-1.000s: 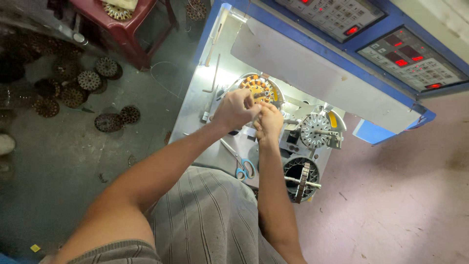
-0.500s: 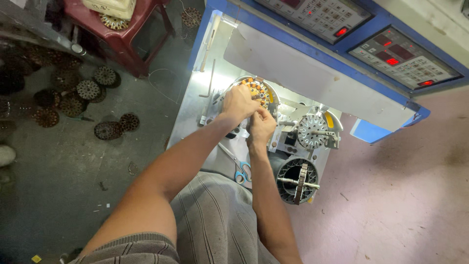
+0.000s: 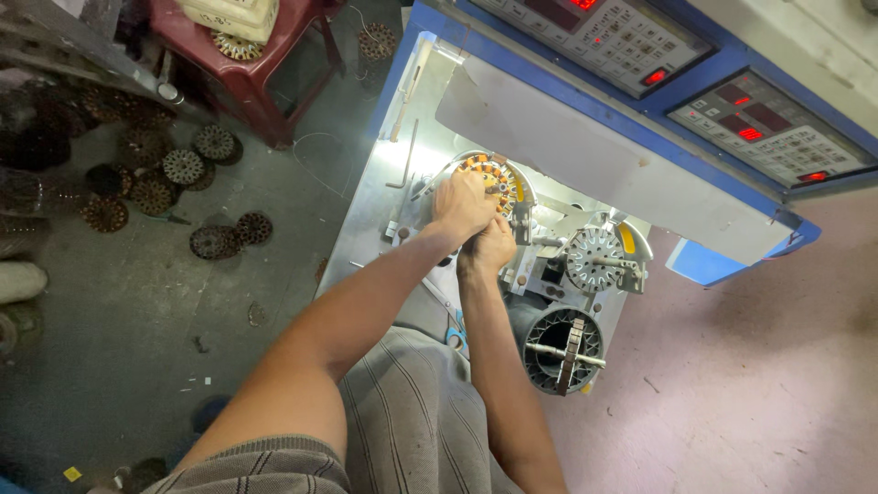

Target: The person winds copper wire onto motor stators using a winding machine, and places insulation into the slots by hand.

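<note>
My left hand [image 3: 463,205] lies over the lower left edge of a round stator with copper windings and orange insulation [image 3: 495,174], fingers curled on it. The stator sits in the left station of a winding machine's metal bed [image 3: 366,229]. My right hand [image 3: 492,247] is closed in a fist just below the left, touching it. Whether it pinches a wire is hidden.
A bare silver stator [image 3: 593,259] sits in the right station, with a round black fixture [image 3: 558,349] below it. Blue-handled scissors [image 3: 455,339] lie near my lap. Control panels [image 3: 768,128] are above. A red stool [image 3: 251,78] and several wound stators [image 3: 183,169] are on the floor at left.
Both hands stay at the wound stator. My right hand has dropped from beside the left to just under it.
</note>
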